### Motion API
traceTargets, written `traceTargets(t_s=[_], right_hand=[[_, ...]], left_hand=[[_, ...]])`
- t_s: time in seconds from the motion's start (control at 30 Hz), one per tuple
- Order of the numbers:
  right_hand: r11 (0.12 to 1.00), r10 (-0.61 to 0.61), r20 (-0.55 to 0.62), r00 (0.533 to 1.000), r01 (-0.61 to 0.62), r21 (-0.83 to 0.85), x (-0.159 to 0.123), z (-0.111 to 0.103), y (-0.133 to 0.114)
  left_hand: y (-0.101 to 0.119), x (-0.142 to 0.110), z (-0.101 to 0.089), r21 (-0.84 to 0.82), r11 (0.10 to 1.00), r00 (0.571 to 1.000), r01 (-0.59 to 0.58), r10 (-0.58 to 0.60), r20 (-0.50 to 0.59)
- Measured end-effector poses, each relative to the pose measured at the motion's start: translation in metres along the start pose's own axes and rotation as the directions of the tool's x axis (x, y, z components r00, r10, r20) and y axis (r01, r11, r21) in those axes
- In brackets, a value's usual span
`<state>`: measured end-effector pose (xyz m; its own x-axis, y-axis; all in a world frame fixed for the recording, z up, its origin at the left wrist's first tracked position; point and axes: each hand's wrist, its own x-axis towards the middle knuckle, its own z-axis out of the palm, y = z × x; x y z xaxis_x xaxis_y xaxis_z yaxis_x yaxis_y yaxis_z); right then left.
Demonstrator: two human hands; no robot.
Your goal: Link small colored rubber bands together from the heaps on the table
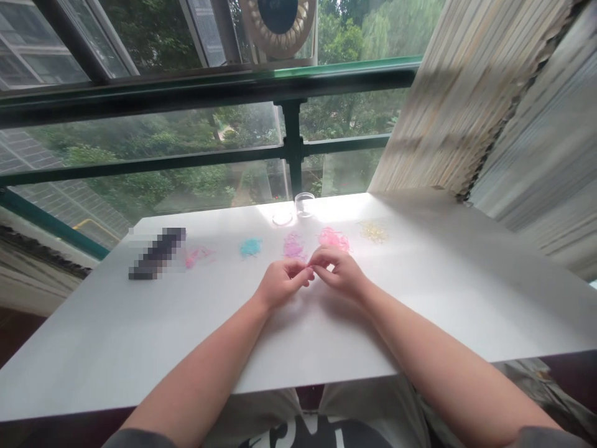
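Observation:
My left hand (284, 283) and my right hand (339, 270) meet over the middle of the table, fingertips touching. Both are closed in a pinch. Whatever sits between the fingertips is too small to make out. Just beyond the hands lie a pile of thin purple pieces (293, 245) and a pile of thin pink pieces (334, 238), the pink one nearest my right hand. Further left is a turquoise pile (250, 247) of similar thin pieces. A pale yellow pile (374, 231) lies to the right.
The white table (186, 348) stands against a window with a green rail (209, 93). At its back edge are a clear round container (305, 205) and a clear round lid (282, 218). Pink strands (198, 255) lie beside a pixelated dark object (158, 254). A curtain (429, 112) hangs at right.

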<state>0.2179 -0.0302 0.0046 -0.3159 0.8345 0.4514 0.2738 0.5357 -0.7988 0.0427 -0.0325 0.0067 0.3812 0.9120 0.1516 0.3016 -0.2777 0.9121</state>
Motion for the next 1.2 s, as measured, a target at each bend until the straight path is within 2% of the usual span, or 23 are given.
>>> traceTargets(t_s=[0.2,0.4,0.53,0.67,0.83,1.07,1.2], right_hand=[[0.998,-0.025,0.005,1.0,0.025,0.051,-0.002,-0.001,-0.007],[0.997,-0.035,-0.004,0.999,0.035,0.069,-0.005,-0.001,-0.01],[0.993,0.034,-0.016,0.999,-0.032,0.11,-0.006,0.0,-0.006],[0.98,0.106,-0.015,0.994,-0.102,0.17,-0.006,0.0,-0.004],[0.969,0.108,0.024,0.994,-0.11,0.219,-0.006,0.002,-0.007],[0.935,0.12,0.027,0.992,-0.122,0.334,-0.007,0.004,-0.007],[0.905,0.094,-0.037,0.995,-0.07,0.421,-0.006,0.001,-0.009]], left_hand=[[0.001,-0.004,0.001,-0.148,0.985,0.996,0.091,-0.091,0.01],[0.002,-0.003,0.0,-0.246,0.96,0.991,0.135,-0.129,0.041],[0.002,-0.003,-0.002,-0.299,0.941,0.987,0.161,-0.162,0.021],[0.003,-0.003,-0.01,-0.249,0.962,0.992,0.113,-0.123,-0.027],[0.003,-0.001,-0.021,-0.145,0.989,0.998,0.005,-0.014,-0.066],[-0.001,-0.001,-0.016,-0.144,0.989,0.999,-0.026,0.019,-0.049],[-0.01,0.006,-0.022,-0.136,0.99,0.976,-0.026,-0.004,-0.219]])
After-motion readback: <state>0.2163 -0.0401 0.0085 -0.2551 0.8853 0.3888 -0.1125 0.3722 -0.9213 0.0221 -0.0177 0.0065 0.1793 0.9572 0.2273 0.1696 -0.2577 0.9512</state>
